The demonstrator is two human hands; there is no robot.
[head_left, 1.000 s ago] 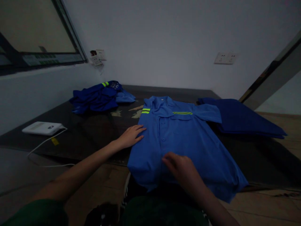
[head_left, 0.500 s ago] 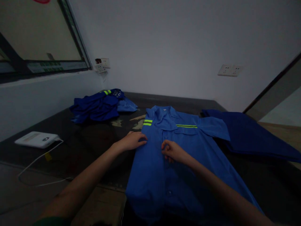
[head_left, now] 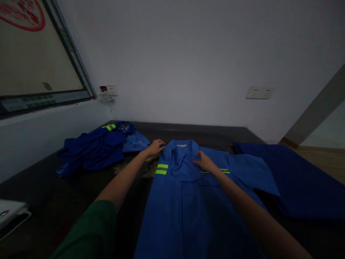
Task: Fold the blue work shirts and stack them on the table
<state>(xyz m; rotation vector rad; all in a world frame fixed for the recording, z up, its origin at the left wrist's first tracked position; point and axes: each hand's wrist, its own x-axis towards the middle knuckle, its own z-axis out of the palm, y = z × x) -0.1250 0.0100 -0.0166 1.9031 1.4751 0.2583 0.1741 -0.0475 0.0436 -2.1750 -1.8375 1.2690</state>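
blue cotton-like cloth fills the foreground as a pale-blue, short-sleeved work shirt with a turned-down collar (head_left: pixel 167 223) lies front up on a dark, smooth worktop (head_left: pixel 215 132), its neck end towards the wall and its lower part running out of view. a person's bare hands, well apart from each other, have just moved up from the shirt's chest to its neck end, so that attention now falls on the collar and shoulders rather than the button front. the left hand (head_left: pixel 155 147), fingers loosely spread, rests at the outer edge of the shoulder, just beside the collar, above a yellow-green reflective stripe (head_left: pixel 161 169). the right hand (head_left: pixel 205 162) is at the opposite collar point, thumb and forefinger close to the fabric; whether they pinch it or only touch it, the dim light does not tell. one sleeve (head_left: pixel 254 172) stretches out beyond the right forearm, partly over a flat, folded dark-blue cloth (head_left: pixel 309 187); the other sleeve is not to be seen. beyond the left forearm sits a crumpled royal-blue garment with a reflective band (head_left: pixel 94 151), a lighter blue piece of cloth (head_left: pixel 135 142) beside it. a white, box-like device with a cable (head_left: pixel 10 208) is cut off at the frame's edge.
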